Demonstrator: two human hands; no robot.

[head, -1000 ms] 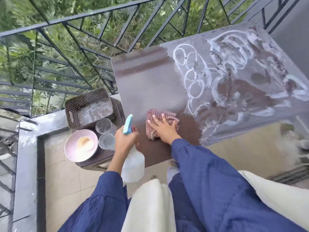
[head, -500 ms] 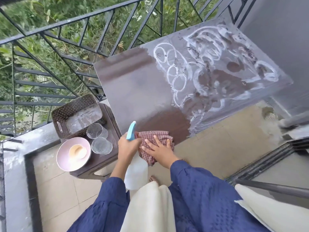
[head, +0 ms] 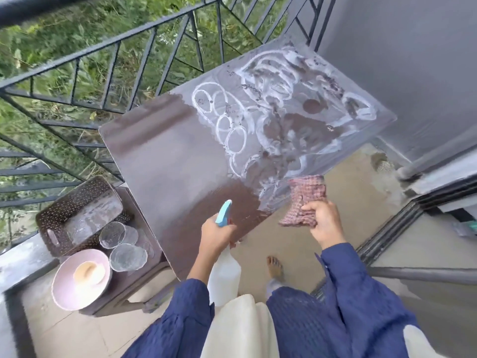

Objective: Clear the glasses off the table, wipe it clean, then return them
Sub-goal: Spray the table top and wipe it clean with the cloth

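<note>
The fingers (head: 310, 209) of the right hand (head: 324, 223) are clamped on a bunched red-checked cloth (head: 305, 196), which sags out of the grip on both sides. It looks soft and limp, probably damp, so to wipe well it would want spreading flat under the palm rather than pinching. That hand is raised, wrist cocked back, with the cloth held in the air by the near edge of the bench (head: 167, 156) and not pressed to the top. The left hand (head: 216, 235) has its fingers wrapped round the neck of a white spray bottle (head: 223, 277), blue trigger sticking up above the knuckles and the body hanging below, the forearm reaching in low by the near corner. Both sleeves are dark blue. On the bench, the near and left part looks wiped dark, while the far right half is covered in white foamy rings and smears, so I would judge the wiping about half done. The glasses (head: 128, 257) stand off the bench, on a lower stand (head: 129, 285) just to its left, clustered between a perforated basket (head: 59, 215) and a pink bowl (head: 60, 293); I count at least two, perhaps three. They look thin and fragile, likely slippery to wet fingers, so each is best taken round the wall, one at a time, once the top is dry.
</note>
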